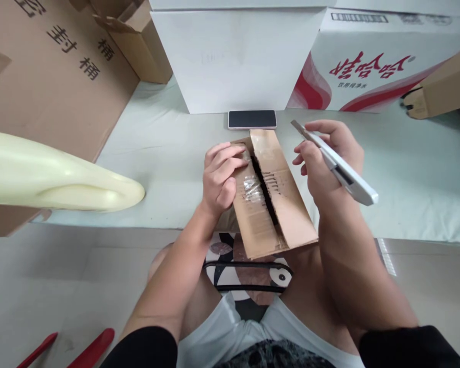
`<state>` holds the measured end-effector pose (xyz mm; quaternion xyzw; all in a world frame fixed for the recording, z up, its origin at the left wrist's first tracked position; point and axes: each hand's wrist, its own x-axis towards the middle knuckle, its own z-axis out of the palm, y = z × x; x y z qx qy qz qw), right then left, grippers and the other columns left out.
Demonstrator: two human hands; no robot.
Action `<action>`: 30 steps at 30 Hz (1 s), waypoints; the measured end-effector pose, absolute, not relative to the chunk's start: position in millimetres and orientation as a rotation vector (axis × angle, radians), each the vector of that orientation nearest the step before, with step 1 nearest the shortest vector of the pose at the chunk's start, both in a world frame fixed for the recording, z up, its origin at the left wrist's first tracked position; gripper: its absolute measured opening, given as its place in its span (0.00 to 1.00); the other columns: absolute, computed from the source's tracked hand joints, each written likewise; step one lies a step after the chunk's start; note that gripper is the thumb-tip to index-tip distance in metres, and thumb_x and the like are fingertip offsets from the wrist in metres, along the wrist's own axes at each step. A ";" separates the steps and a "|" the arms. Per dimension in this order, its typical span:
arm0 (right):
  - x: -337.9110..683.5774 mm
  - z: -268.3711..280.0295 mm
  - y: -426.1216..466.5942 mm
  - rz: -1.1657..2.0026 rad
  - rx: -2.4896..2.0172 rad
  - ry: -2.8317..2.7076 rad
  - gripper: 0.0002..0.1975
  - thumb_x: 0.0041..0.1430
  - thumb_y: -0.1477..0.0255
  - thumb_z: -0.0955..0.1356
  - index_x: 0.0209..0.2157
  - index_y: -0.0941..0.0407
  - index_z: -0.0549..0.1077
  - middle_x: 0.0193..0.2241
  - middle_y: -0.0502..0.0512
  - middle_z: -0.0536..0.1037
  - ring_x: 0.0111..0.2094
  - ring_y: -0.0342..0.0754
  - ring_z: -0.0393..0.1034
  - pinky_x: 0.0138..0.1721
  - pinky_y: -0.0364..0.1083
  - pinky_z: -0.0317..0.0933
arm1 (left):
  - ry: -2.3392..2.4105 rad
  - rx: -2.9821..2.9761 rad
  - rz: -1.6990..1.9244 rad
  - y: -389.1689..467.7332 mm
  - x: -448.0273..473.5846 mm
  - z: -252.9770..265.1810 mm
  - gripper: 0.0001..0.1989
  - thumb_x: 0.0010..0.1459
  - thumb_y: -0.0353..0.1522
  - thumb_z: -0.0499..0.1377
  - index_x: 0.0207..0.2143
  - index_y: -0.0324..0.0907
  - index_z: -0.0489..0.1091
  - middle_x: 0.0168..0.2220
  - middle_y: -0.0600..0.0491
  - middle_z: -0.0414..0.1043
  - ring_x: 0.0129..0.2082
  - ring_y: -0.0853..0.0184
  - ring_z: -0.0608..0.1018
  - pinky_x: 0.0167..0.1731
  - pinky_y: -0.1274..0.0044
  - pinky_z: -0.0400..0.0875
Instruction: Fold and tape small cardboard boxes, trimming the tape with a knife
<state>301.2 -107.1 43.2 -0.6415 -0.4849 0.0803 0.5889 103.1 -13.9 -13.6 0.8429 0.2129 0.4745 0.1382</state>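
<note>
A small brown cardboard box (287, 197) sits at the near edge of the cloth-covered surface, jutting toward my lap. Its two top flaps are parted by a dark slit, and wrinkled clear tape (253, 189) clings to the left flap. My left hand (224, 176) grips the box at its left side, fingers bent over the far part of that flap. To the right of the box, my right hand (329, 158) is closed around a white utility knife (347, 176). The knife's blade is out, points up and left, and stays clear of the cardboard.
Behind the box lies a phone (252, 119) on the pale green cloth (168, 148). White cartons (241, 56) form a wall at the back. A large brown carton (53, 87) and a pale yellow rounded object (61, 174) occupy the left. Another cardboard piece (452, 84) stands right.
</note>
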 end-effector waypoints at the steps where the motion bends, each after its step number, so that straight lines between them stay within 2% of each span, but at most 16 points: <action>1: 301.5 41.3 -106.5 0.196 -1.477 -1.133 0.11 0.62 0.64 0.71 0.45 0.50 0.75 0.26 0.46 0.76 0.24 0.45 0.73 0.27 0.47 0.67 | 0.593 2.438 1.375 -14.0 104.0 -13.3 0.26 0.68 0.43 0.39 0.43 0.45 0.75 0.52 0.47 0.79 0.56 0.55 0.75 0.63 0.57 0.64; 5: 297.5 43.6 -106.3 0.246 -1.374 -1.104 0.16 0.64 0.55 0.70 0.46 0.51 0.74 0.27 0.46 0.79 0.25 0.44 0.75 0.27 0.45 0.68 | 0.573 2.430 1.371 -16.5 105.1 -9.5 0.25 0.68 0.40 0.40 0.47 0.45 0.76 0.52 0.47 0.79 0.56 0.55 0.74 0.64 0.58 0.63; 9: 294.4 44.5 -104.8 0.284 -1.325 -1.087 0.20 0.65 0.50 0.68 0.45 0.52 0.73 0.26 0.46 0.79 0.25 0.43 0.77 0.28 0.45 0.69 | 0.560 2.492 1.220 -16.5 97.0 4.9 0.26 0.65 0.35 0.43 0.56 0.45 0.75 0.53 0.47 0.75 0.55 0.55 0.72 0.63 0.58 0.61; 15: 295.9 37.5 -103.1 0.301 -1.354 -1.113 0.18 0.67 0.51 0.67 0.46 0.50 0.72 0.28 0.46 0.78 0.27 0.43 0.76 0.29 0.45 0.69 | 0.577 2.536 0.924 -16.1 87.3 17.3 0.26 0.61 0.31 0.48 0.56 0.47 0.77 0.54 0.46 0.68 0.55 0.54 0.68 0.60 0.57 0.63; 20: 294.3 35.9 -103.2 0.276 -1.353 -1.135 0.17 0.67 0.51 0.67 0.45 0.50 0.72 0.27 0.46 0.78 0.28 0.43 0.76 0.31 0.45 0.70 | 0.560 2.472 0.836 -21.1 87.1 19.6 0.28 0.65 0.34 0.46 0.64 0.45 0.71 0.56 0.45 0.62 0.57 0.54 0.67 0.63 0.57 0.61; 26: 289.8 35.1 -101.8 0.321 -1.329 -1.119 0.19 0.66 0.49 0.67 0.47 0.48 0.70 0.29 0.47 0.77 0.31 0.45 0.78 0.33 0.47 0.72 | 0.590 2.293 0.801 1.6 71.4 19.0 0.23 0.68 0.37 0.47 0.56 0.48 0.77 0.54 0.46 0.65 0.54 0.57 0.71 0.59 0.61 0.69; 30: 296.6 19.0 -96.9 0.368 -1.342 -1.042 0.20 0.63 0.49 0.68 0.47 0.48 0.69 0.32 0.49 0.76 0.34 0.46 0.79 0.33 0.46 0.73 | 0.775 2.119 0.984 30.2 48.5 3.4 0.20 0.66 0.43 0.53 0.52 0.48 0.77 0.54 0.47 0.71 0.60 0.54 0.70 0.65 0.59 0.65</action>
